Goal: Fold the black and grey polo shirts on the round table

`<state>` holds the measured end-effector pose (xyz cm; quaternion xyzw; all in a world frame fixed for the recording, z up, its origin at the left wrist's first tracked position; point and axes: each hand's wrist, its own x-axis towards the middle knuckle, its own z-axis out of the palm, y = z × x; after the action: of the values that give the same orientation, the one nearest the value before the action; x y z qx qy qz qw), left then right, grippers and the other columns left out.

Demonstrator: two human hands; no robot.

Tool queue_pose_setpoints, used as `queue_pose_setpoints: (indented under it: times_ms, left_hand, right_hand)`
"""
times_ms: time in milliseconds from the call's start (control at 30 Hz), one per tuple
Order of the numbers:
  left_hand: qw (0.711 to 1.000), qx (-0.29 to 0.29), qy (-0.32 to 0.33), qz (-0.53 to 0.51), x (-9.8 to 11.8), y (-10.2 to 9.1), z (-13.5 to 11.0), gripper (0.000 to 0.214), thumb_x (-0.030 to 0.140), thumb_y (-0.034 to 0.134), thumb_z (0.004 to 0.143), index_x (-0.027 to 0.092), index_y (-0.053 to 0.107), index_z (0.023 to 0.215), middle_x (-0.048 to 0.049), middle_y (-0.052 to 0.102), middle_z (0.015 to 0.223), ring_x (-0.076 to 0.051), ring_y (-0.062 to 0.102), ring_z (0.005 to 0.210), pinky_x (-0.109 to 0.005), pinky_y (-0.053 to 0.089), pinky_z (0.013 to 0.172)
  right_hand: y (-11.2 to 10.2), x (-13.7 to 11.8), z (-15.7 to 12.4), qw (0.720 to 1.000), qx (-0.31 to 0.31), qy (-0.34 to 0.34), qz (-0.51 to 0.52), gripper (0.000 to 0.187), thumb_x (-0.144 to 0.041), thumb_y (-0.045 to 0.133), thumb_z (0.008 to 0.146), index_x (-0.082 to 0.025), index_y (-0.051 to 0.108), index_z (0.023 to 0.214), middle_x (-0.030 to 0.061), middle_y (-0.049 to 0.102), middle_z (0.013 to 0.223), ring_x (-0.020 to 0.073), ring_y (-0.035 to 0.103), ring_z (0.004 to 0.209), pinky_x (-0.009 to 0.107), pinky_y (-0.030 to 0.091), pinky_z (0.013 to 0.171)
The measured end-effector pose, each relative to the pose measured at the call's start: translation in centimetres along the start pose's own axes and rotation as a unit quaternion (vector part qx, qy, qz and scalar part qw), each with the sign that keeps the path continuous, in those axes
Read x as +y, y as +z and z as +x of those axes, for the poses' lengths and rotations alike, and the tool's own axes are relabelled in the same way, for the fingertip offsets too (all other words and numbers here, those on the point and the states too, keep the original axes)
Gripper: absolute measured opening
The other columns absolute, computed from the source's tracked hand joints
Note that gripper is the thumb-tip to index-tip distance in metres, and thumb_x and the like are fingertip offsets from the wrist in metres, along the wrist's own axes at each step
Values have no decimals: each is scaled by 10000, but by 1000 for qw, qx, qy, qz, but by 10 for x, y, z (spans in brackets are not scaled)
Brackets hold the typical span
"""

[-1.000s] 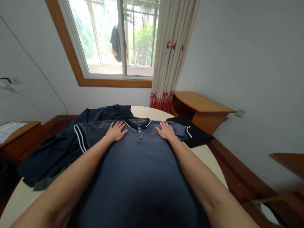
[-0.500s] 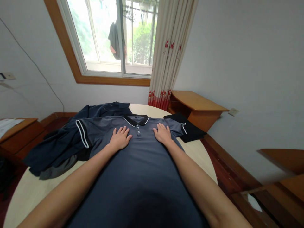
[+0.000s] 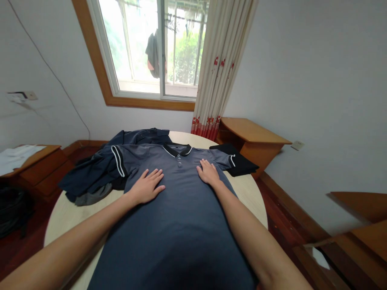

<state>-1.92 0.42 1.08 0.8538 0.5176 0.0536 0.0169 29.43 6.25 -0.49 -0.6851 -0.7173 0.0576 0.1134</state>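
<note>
A dark grey-blue polo shirt lies spread front side up on a round pale table. Its black collar with white edging points toward the window, and both sleeves reach out sideways. My left hand rests flat on the chest at the left, fingers spread. Higher up on the right side of the chest, my right hand lies flat too, its fingers slightly apart. Neither hand grips the cloth. The shirt's lower hem is out of view.
A heap of dark clothes lies at the table's left, partly under the left sleeve. Folded black cloth is by the right sleeve. Wooden cabinets and a nightstand flank the table. A black bag sits on the floor.
My left hand has slid down the shirt's chest, toward me. My right hand stays at nearly the same place. The view has shifted slightly to the left.
</note>
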Motion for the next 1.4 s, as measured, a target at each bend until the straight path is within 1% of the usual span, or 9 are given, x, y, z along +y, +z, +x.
queue_pose_setpoints:
  times_ms: [200, 400, 600, 733, 867, 1067, 1200, 1300, 1400]
  left_hand:
    - [949, 146, -258, 109, -78, -74, -5, 604, 505, 400, 951, 95, 571, 1361, -212, 529, 1446, -377, 504, 1312, -493, 444, 1050]
    - [919, 50, -392, -7, -119, -103, 16, 562, 583, 604, 874, 108, 636, 1174, -151, 672, 1241, -288, 623, 1114, -321, 518, 849]
    - [914, 76, -390, -78, -124, -109, 29, 279, 412, 668, 870, 138, 623, 900, -37, 712, 946, -162, 646, 837, -216, 498, 668]
    - [917, 91, -378, -85, -116, -126, 42, 264, 355, 666, 861, 121, 623, 976, -41, 709, 957, -157, 642, 811, -224, 519, 657]
    - [914, 73, -378, -128, -87, -139, 67, 322, 253, 694, 826, 111, 641, 1110, -60, 707, 927, -181, 657, 713, -282, 558, 617]
    - [887, -3, -315, -337, -38, -118, 93, 482, 404, 675, 864, 167, 606, 1279, -72, 746, 950, -174, 699, 629, -278, 575, 588]
    - [931, -8, -321, -176, -52, -86, 101, 392, 464, 676, 833, 159, 718, 1077, -99, 762, 863, -244, 729, 725, -297, 563, 631]
    - [945, 22, -323, -48, -71, -71, 106, 391, 481, 653, 831, 164, 744, 1042, -163, 750, 1069, -340, 702, 1004, -372, 554, 788]
    - [947, 32, -317, -40, -77, -66, 115, 467, 564, 594, 852, 190, 735, 1094, -163, 701, 1229, -355, 640, 1152, -404, 527, 879]
  right_hand:
    - [4, 3, 2, 1000, 13, -8, 12, 555, -412, 364, 1023, -132, 447, 1495, 128, 352, 1601, 227, 283, 1494, 419, 171, 1216]
    - [3, 5, 2, 999, 20, -14, 25, 547, -411, 404, 1011, -128, 479, 1473, 117, 378, 1590, 231, 304, 1485, 421, 182, 1220]
    - [1, 6, 1, 999, 19, -19, 36, 539, -420, 419, 1005, -144, 497, 1461, 111, 387, 1586, 236, 312, 1481, 427, 188, 1220]
    - [1, 6, 0, 999, 21, -24, 39, 524, -412, 424, 1007, -147, 508, 1451, 118, 388, 1585, 242, 315, 1479, 431, 183, 1219]
    - [2, 6, 1, 999, 24, -24, 41, 517, -410, 436, 1004, -157, 510, 1448, 117, 393, 1582, 240, 314, 1478, 435, 182, 1217]
    - [3, 8, 1, 998, 27, -26, 48, 517, -413, 448, 997, -160, 515, 1444, 105, 404, 1577, 240, 328, 1471, 433, 189, 1217]
    - [3, 9, 2, 998, 23, -29, 43, 515, -417, 435, 1001, -170, 516, 1445, 104, 403, 1578, 242, 324, 1472, 436, 188, 1216]
    - [2, 8, 2, 998, 21, -28, 44, 513, -419, 429, 1002, -176, 517, 1446, 103, 402, 1579, 243, 321, 1474, 437, 186, 1216]
    - [0, 7, 1, 998, 18, -27, 48, 514, -416, 428, 1001, -178, 514, 1449, 101, 397, 1582, 242, 320, 1475, 440, 186, 1216]
